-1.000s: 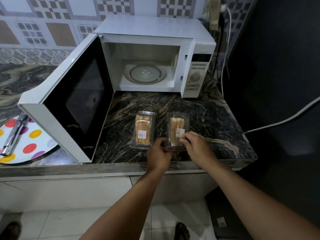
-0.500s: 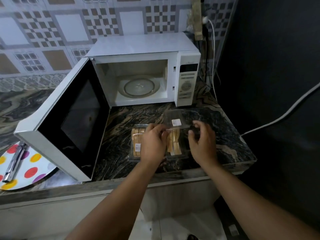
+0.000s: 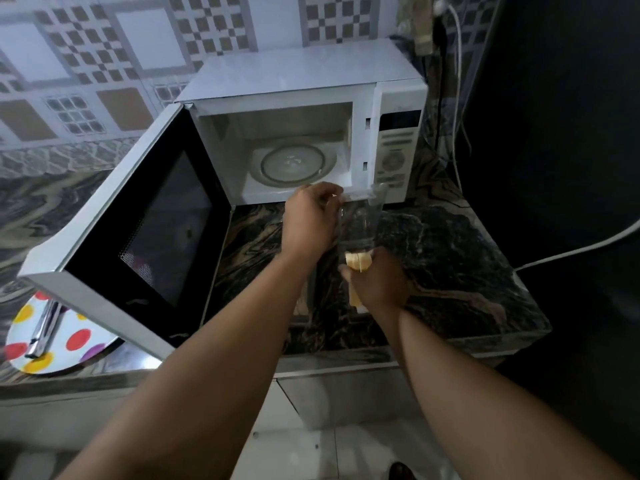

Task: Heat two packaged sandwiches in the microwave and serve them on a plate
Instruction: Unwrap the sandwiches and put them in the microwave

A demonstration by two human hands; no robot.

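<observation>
Compared with half a second ago: both hands lifted off the marble counter [image 3: 460, 271] and moved up toward the microwave [image 3: 311, 112], carrying the opened sandwich package; camera tipped steeper and nearer.

Left hand [image 3: 311, 223] raised in front of the open oven mouth, fingers pinched on the edge of the clear plastic lid [image 3: 362, 216], swung up and back, label no longer readable. Right hand [image 3: 377, 282] lower, closed around the pale sandwich [image 3: 358, 263], bread slices poking out above the fist and a sliver showing below it. Tray under the sandwich mostly hidden by the hand; lifted or resting on the counter, cannot tell.

Sandwich: light tan bread, cut edges stacked side by side, soft and blurred. Packaging: transparent, glossy, nearly invisible against the dark stone.

Counted: one sandwich visible, the second package hidden behind the left forearm; one white microwave with door [image 3: 138, 237] swung wide to the left; one glass turntable [image 3: 294, 164] inside, bare; one polka-dot plate [image 3: 79, 337] at far left, partly under the door; one metal utensil [image 3: 45, 330] lying on the plate; two white cables at right.
</observation>
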